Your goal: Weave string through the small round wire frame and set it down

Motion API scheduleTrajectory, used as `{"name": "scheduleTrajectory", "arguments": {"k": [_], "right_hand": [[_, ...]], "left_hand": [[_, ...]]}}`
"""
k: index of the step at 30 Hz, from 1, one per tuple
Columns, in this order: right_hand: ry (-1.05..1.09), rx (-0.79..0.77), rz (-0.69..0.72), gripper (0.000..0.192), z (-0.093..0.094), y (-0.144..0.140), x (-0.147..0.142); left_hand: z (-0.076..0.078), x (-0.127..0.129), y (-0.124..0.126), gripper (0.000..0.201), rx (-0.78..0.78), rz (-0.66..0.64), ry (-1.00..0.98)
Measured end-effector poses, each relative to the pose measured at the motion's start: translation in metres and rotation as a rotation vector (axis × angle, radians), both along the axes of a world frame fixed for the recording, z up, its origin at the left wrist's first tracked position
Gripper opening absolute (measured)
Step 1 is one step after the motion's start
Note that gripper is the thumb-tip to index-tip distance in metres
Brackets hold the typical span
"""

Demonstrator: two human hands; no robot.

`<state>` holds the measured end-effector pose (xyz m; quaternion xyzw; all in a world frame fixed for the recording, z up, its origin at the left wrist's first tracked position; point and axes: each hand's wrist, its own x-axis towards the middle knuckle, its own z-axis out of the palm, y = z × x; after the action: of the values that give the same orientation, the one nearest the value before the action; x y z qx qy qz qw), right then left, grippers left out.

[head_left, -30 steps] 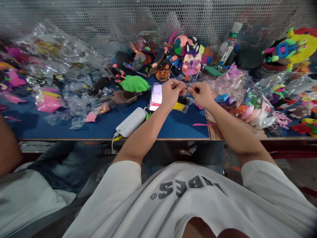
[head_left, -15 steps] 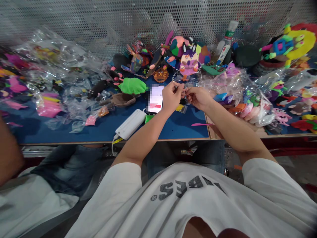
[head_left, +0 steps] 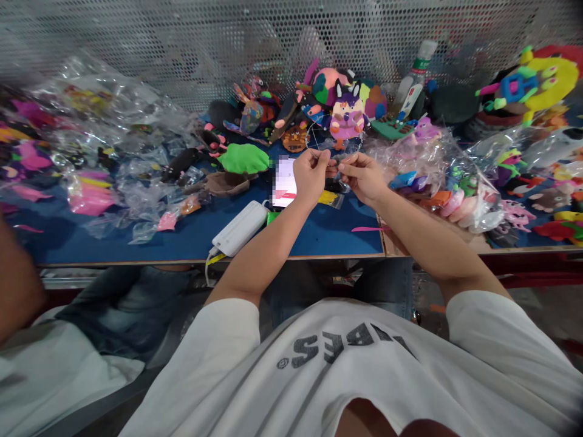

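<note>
Head view: clear bag crosswise (both hands)

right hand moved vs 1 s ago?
Yes. The right hand has shifted left, nearer the phone, and meets the left hand on a clear bag.

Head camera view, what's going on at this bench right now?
A person in a white T-shirt has both hands raised over a blue table. The left hand and the right hand pinch a small clear plastic bag between their fingertips; what it holds is too small to tell. A white power bank and a phone lie by the left forearm. Colourful clay figures in clear bags crowd the table, with a purple-eared figure standing behind the hands.
</note>
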<state>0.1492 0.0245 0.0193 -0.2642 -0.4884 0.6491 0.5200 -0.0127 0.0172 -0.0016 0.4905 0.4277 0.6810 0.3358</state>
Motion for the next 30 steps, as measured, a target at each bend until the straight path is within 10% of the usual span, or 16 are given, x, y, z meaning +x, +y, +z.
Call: {"name": "scheduleTrajectory", "arguments": {"k": [20,30], "right_hand": [[0.115,-0.259,0.507,0.036,0.016,-0.002,0.015],[-0.298,0.420,0.093,0.026,0.004,0.011,0.016]], "left_hand": [[0.015,-0.005,-0.012,0.042,0.112,-0.026,0.079],[0.017,-0.012,-0.004,0.040,-0.050,-0.104,-0.046]]}}
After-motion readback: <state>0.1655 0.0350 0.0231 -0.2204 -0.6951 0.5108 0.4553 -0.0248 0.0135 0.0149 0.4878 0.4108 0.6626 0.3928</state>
